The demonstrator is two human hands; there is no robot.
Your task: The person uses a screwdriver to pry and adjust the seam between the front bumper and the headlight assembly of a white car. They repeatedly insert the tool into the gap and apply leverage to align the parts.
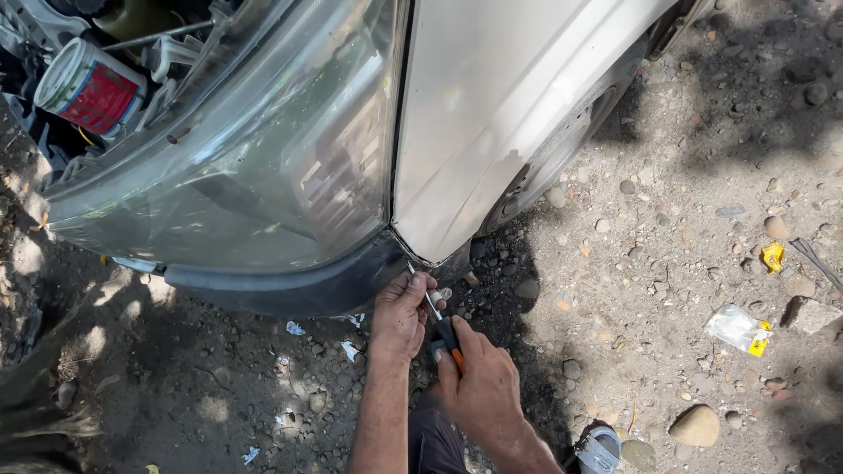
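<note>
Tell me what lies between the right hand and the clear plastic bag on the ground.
Only bare gravel and scattered stones lie between the right hand and the plastic bag, as the head view shows.

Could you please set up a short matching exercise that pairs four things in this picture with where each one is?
Things:
1. screwdriver
2. red can
3. yellow scrap
4. clear plastic bag

Places:
A. on the gravel at the far right
B. held in the right hand, tip guided by the left hand
C. in the engine bay, top left
D. on the gravel, just below the yellow scrap

Pairs: 1-B, 2-C, 3-A, 4-D
</note>
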